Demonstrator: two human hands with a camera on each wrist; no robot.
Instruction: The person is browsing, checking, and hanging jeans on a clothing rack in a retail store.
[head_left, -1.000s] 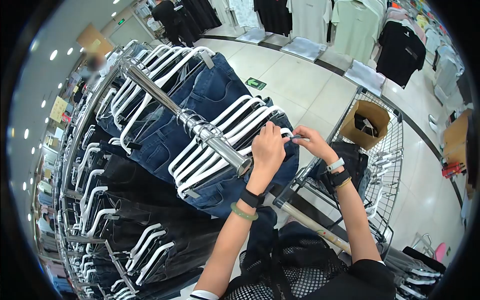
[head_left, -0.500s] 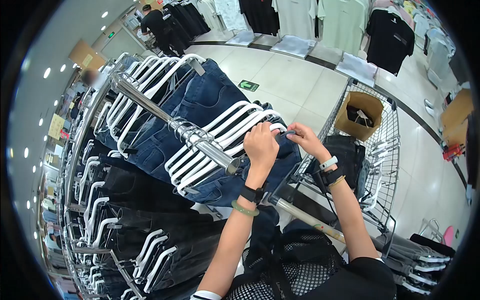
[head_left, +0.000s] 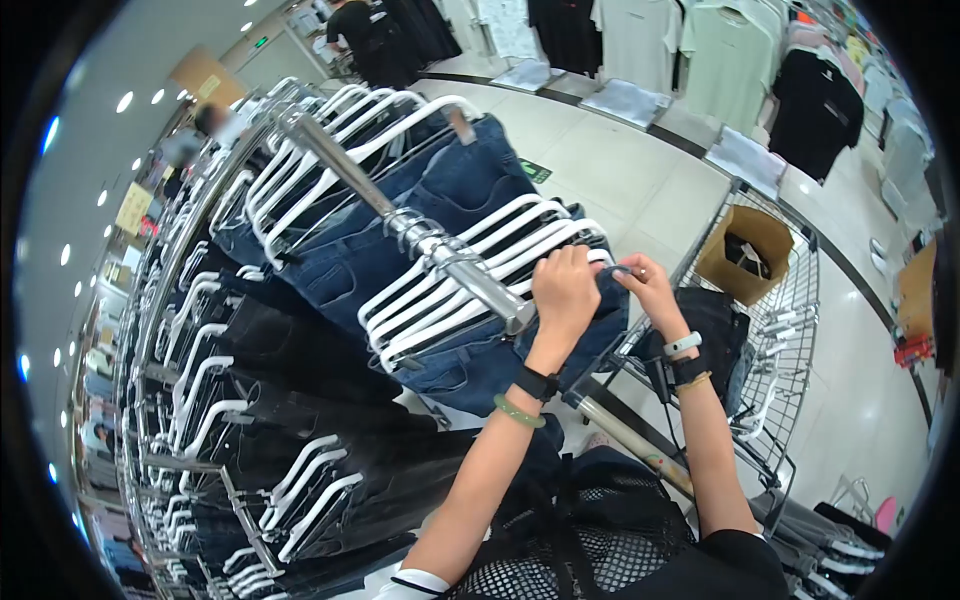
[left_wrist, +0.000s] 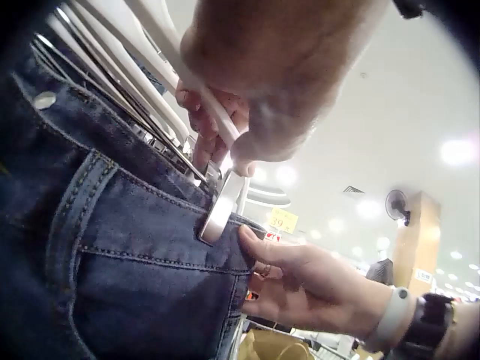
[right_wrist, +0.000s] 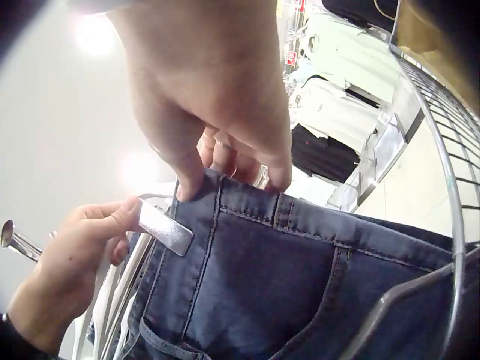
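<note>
At the end of a metal rail (head_left: 455,270), my left hand (head_left: 567,295) pinches the silver clip (left_wrist: 219,217) of a white hanger (left_wrist: 216,112). The clip sits over the waistband of dark blue jeans (right_wrist: 277,277). Just beyond it, my right hand (head_left: 655,290) pinches the corner of that waistband, thumb on one side and fingers behind, as the right wrist view shows. More white hangers (head_left: 450,295) with blue jeans hang close together beside my left hand.
A wire shopping cart (head_left: 800,300) stands at my right, holding a brown paper bag (head_left: 722,265), dark jeans and white hangers. Black trousers (head_left: 300,350) hang on a rack at left. T-shirts (head_left: 815,110) line the far aisle, and a person (head_left: 370,45) stands at the back.
The head view has swung, so the scene shifts within it. Both hands stay at the same end of the hanger, the right still pinching the waistband corner.
</note>
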